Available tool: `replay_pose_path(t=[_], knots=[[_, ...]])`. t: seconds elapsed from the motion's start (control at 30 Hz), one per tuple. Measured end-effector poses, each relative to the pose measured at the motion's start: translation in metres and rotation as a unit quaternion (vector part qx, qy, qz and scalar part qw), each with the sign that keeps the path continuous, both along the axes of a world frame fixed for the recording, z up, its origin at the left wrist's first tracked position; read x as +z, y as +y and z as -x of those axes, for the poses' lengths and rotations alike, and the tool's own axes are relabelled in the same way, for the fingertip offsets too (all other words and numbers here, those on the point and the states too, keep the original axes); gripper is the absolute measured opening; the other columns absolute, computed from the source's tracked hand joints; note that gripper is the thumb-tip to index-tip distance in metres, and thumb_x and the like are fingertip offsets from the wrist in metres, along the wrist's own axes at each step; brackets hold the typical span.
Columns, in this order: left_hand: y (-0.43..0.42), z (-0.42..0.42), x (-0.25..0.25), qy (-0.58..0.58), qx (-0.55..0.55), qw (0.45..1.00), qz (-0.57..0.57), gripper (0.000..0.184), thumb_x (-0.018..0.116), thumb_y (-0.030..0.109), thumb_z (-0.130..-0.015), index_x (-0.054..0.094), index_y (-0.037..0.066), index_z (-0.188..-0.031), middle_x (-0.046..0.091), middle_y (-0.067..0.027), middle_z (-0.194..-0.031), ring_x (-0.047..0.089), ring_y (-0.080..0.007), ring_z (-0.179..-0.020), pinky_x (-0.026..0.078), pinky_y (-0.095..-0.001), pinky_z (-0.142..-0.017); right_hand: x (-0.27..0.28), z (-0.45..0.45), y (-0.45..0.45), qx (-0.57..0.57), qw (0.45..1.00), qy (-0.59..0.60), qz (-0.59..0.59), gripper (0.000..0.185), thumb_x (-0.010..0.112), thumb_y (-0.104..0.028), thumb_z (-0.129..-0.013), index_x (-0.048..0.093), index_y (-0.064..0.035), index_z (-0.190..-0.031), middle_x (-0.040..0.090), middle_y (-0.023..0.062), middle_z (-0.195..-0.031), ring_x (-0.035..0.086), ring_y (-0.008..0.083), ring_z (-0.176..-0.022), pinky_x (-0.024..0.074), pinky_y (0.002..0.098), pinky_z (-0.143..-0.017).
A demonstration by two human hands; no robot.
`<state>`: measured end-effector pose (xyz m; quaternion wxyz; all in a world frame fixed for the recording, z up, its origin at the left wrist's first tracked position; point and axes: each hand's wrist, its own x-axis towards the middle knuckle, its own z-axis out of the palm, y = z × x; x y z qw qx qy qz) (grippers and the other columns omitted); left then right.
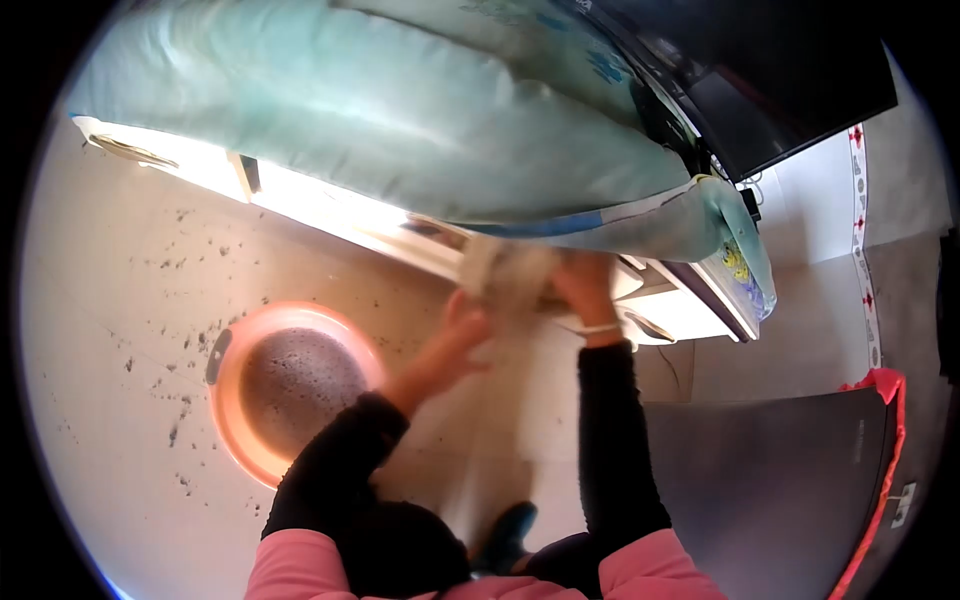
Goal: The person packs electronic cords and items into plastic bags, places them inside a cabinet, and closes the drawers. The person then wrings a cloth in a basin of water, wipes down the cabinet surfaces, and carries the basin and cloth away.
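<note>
A pale, motion-blurred cloth (510, 272) is up against the front of the white cabinet (320, 208), below the edge of its cover. My right hand (585, 283), with a pale band at the wrist, is closed on the right end of the cloth. Just below its left end, my left hand (445, 345) is slightly blurred, its fingers apart and not gripping anything I can see. Left of that hand, an orange-pink basin (232, 400) on the floor holds murky greyish water (303, 380) with bubbles on top.
A teal cover (400, 120) drapes over the cabinet, below a black screen (780, 90). Dark wet specks (180, 420) dot the pale floor around the basin. At lower right stands a dark grey panel (770, 480) beside red edging (893, 400). My shoe (508, 535) shows below.
</note>
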<state>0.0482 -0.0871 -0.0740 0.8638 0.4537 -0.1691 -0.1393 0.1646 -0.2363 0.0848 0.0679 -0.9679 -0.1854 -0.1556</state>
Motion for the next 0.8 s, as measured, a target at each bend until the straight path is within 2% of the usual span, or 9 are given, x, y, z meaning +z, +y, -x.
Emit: replay_pose_path(t=[0.03,0.13,0.2,0.3,0.47,0.6,0.7,0.77,0.8], knots=[[0.005,0.002,0.002,-0.073,0.035,0.995,-0.067,0.073,0.063,0.04,-0.081,0.021,0.024,-0.139,0.023,-0.0053,-0.144,0.028,-0.0229,-0.13,0.035,-0.0482,-0.096,0.014,0.014,0.04,0.069,0.996,-0.027,-0.049,0.036,0.063,-0.012,-0.064,0.06,0.0026,-0.097,0.06,0.0233,-0.099,0.055,0.041,-0.091,0.0431,0.046,-0.081],[0.048,0.013,0.048,0.266,0.099,0.946,0.158,0.079,0.066,0.045,-0.077,0.026,0.016,-0.139,0.034,-0.0059,-0.138,0.034,-0.0207,-0.126,0.035,-0.0441,-0.097,0.01,0.028,0.093,0.111,0.964,0.038,-0.238,0.033,0.061,-0.006,-0.065,0.06,0.0018,-0.098,0.062,0.02,-0.098,0.057,0.0393,-0.094,0.043,0.0409,-0.086],[0.084,0.013,0.042,0.039,0.08,0.992,0.089,0.082,0.073,0.044,-0.071,0.035,0.007,-0.134,0.045,-0.0069,-0.129,0.042,-0.0202,-0.119,0.037,-0.0387,-0.098,0.007,0.053,0.116,0.145,0.895,0.241,-0.346,0.033,0.057,-0.002,-0.072,0.058,0.0016,-0.105,0.063,0.017,-0.1,0.059,0.03,-0.1,0.0424,0.0342,-0.088],[0.122,0.043,0.056,0.034,0.109,0.993,-0.035,0.071,0.075,0.035,-0.069,0.044,0.002,-0.125,0.054,-0.0055,-0.114,0.052,-0.0167,-0.103,0.045,-0.0295,-0.085,-0.017,0.098,0.135,0.213,0.773,0.348,-0.485,0.036,0.062,-0.013,-0.081,0.053,0.0019,-0.113,0.059,0.01,-0.113,0.055,0.0158,-0.1,0.0439,0.0291,-0.085],[0.111,0.065,0.023,0.14,0.031,0.987,0.074,0.079,0.082,0.031,-0.062,0.044,0.003,-0.126,0.053,-0.0085,-0.12,0.051,-0.0236,-0.111,0.043,-0.038,-0.094,-0.04,0.116,0.125,0.184,0.75,0.409,-0.486,0.04,0.06,-0.018,-0.083,0.049,0.001,-0.116,0.058,0.0093,-0.111,0.055,0.017,-0.099,0.0444,0.0288,-0.084],[0.093,0.07,0.0,0.223,0.023,0.954,0.196,0.064,0.071,0.027,-0.073,0.043,0.003,-0.126,0.054,-0.0123,-0.119,0.055,-0.0275,-0.107,0.046,-0.0402,-0.091,-0.051,0.123,0.118,0.144,0.872,0.272,-0.38,0.052,0.065,-0.027,-0.076,0.047,-0.0006,-0.117,0.06,0.0162,-0.103,0.059,0.0282,-0.098,0.0454,0.0309,-0.081],[0.091,0.076,-0.037,0.28,-0.076,0.939,0.186,0.06,0.066,0.027,-0.077,0.043,0.002,-0.127,0.054,-0.0137,-0.119,0.054,-0.0286,-0.108,0.045,-0.0401,-0.092,-0.005,0.134,0.108,0.144,0.832,0.296,-0.446,0.049,0.068,-0.032,-0.075,0.053,-0.0004,-0.11,0.063,0.0143,-0.094,0.062,0.0289,-0.088,0.0478,0.0325,-0.076],[0.083,0.086,-0.037,0.2,-0.039,0.942,0.266,0.055,0.06,0.026,-0.082,0.041,0.002,-0.128,0.053,-0.015,-0.119,0.054,-0.0287,-0.107,0.045,-0.0395,-0.092,0.032,0.131,0.079,0.171,0.911,0.358,-0.113,0.039,0.068,-0.031,-0.078,0.059,0.0009,-0.099,0.065,0.0136,-0.086,0.064,0.0266,-0.076,0.0493,0.0311,-0.07],[0.082,0.09,-0.04,0.195,-0.045,0.942,0.268,0.055,0.06,0.026,-0.082,0.041,0.002,-0.128,0.053,-0.015,-0.119,0.054,-0.0287,-0.107,0.045,-0.0395,-0.092,0.056,0.125,0.063,0.168,0.908,0.34,-0.179,0.034,0.067,-0.029,-0.08,0.061,0.0007,-0.095,0.065,0.0116,-0.083,0.063,0.0223,-0.073,0.0491,0.0292,-0.068]])
